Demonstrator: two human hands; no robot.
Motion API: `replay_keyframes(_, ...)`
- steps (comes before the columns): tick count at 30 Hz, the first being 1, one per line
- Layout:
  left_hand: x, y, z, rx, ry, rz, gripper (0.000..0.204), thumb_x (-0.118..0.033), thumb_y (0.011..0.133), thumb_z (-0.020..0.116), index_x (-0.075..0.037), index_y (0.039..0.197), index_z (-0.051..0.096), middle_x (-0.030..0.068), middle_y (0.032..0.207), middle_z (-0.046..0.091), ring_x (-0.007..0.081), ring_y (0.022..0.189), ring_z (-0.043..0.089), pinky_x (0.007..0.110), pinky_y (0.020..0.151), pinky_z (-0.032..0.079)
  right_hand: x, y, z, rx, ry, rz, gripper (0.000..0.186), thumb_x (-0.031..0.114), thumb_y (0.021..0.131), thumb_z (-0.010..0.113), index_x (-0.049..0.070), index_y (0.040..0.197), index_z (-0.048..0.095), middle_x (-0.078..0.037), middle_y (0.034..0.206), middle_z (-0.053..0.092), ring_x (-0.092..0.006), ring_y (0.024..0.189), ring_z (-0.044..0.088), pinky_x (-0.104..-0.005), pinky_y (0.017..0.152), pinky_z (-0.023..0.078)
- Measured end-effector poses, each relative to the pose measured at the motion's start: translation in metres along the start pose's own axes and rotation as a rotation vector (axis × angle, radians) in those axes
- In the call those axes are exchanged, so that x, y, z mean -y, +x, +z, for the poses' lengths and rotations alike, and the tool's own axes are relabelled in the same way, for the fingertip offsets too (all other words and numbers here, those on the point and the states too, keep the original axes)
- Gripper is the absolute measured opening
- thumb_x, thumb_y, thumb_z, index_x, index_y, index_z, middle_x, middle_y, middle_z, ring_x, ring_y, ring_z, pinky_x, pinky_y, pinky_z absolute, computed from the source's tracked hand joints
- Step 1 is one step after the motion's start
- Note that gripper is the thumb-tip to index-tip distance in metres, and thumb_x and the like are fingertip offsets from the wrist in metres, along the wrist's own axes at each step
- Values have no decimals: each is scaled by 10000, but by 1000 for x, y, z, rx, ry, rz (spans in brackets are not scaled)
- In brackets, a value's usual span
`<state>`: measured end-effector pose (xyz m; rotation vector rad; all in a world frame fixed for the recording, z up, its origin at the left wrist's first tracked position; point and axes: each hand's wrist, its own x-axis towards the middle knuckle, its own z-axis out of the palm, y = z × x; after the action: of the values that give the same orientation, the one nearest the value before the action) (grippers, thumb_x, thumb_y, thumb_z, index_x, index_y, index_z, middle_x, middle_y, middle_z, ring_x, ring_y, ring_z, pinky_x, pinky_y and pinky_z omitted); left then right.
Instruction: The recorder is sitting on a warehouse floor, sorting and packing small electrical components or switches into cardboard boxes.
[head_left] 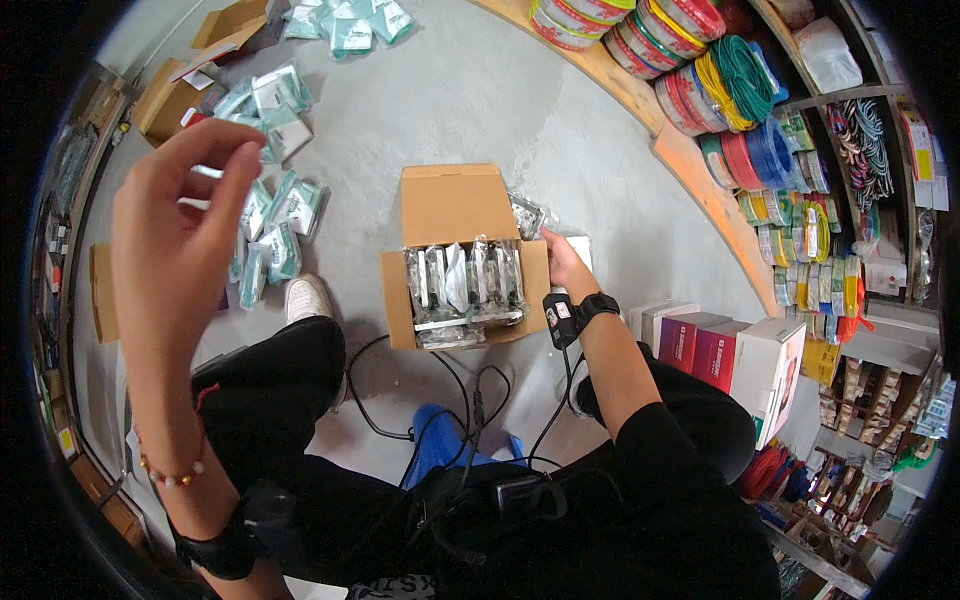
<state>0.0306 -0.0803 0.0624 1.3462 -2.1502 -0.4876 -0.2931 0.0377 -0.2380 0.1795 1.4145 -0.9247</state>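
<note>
An open cardboard box [392, 305] stands on the floor between my legs, full of clear-wrapped packs [455, 280], with its rear flap raised. My left hand [190, 200] hangs high at the left, fingers curled, thumb and index tips close together, nothing visible in them. My right hand [560, 260] grips the box's right side, its fingertips partly hidden. A clear-bagged item [528, 215] and a flat white object [580, 245] lie just beside that hand.
Teal-and-white packets [285, 255] lie scattered at the left near open cartons [160, 100]. Shelves [840, 90] with coiled wire [745, 80] line the right, above a wooden edge [700, 190]. Boxes [760, 375] stand by my right knee. Black cables [380, 430] loop over the floor and a blue object [435, 440].
</note>
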Motion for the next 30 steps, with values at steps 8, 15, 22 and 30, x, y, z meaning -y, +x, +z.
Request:
replay_keyframes(8,-42,-5,31,170,-130,107,133,-95,680,549,-24,792,562,102,708,570,175,603,540,260,544,429,85,-74,8,194,196,-255,770,490,737,421,-204,1049,298,-265,1091,351,-284,1033,364,-305,889,319)
replay_keyframes(15,-54,-26,87,130,-378,155,378,-126,616,592,-103,981,494,81,941,514,238,801,522,310,668,425,125,-224,71,583,236,-470,775,513,757,357,-201,1052,295,-267,1095,361,-301,995,403,-329,894,315)
replay_keyframes(22,-86,-38,69,-98,-424,280,512,-96,552,615,-149,1031,443,81,971,468,272,828,507,327,684,429,44,-319,109,1050,248,-519,841,590,725,302,-159,1108,270,-233,1180,300,-287,1065,348,-353,907,281)
replay_keyframes(30,-92,-60,71,152,-934,152,563,48,592,502,-73,1121,350,134,930,496,173,772,535,236,575,460,24,-329,100,1119,206,-538,865,612,723,253,-143,1143,228,-197,1222,256,-253,1082,327,-350,891,273)
